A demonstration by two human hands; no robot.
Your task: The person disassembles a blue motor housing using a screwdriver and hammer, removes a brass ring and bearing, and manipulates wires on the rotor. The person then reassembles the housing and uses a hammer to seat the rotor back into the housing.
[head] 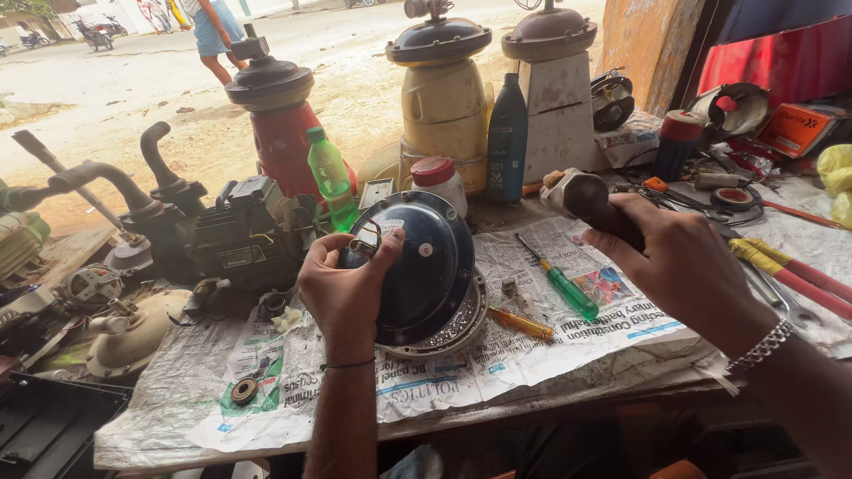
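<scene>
Left hand (342, 288) is clamping one dark round motor cover (422, 266) at frame centre; right hand (683, 262) is gripping one hammer (586, 200); two screwdrivers (568, 293) are lying on the newspaper (444, 372).

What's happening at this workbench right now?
A person works at a newspaper-covered bench. The left hand grips the rim of a dark blue round motor cover, tilted on edge over a metal ring. The right hand holds a hammer by its dark handle, head raised above the bench. A green-handled screwdriver and a yellow-handled one lie on the paper between the hands.
</scene>
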